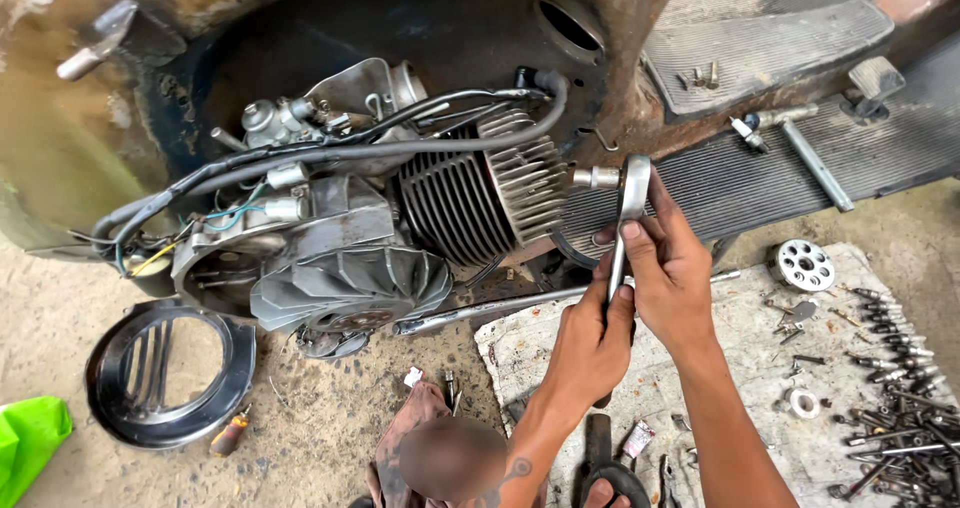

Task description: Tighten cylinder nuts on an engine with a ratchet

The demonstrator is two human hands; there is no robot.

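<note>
- Centre right of frame: ratchet wrench held upright, socket end pointing left at the tip of the finned cylinder.
- Right hand clenched round the wrench head and upper shaft, thumb across the front.
- Left hand closed on the lower handle, just beneath the right; the two touching.
- Socket apparently seated on something at the cylinder head; fitting itself hidden, cannot tell which.
- Left of centre: fan-bladed flywheel and black cables draped over the engine, close to the wrench's arc.
- Lower left: round black cover lying on the ground, apart from the engine.
- Lower right: cloth strewn with bolts and a perforated metal disc; long chrome bar across its upper edge.
- Risk, judged: socket cocked on the fitting, slipping under load, knuckles driven into the sharp fins.
- Risk, judged: force off-axis, rounding or cracking whatever sits in the head.
- Risk, judged: loose hardware on the cloth scattered by a sudden release or an elbow.
</note>
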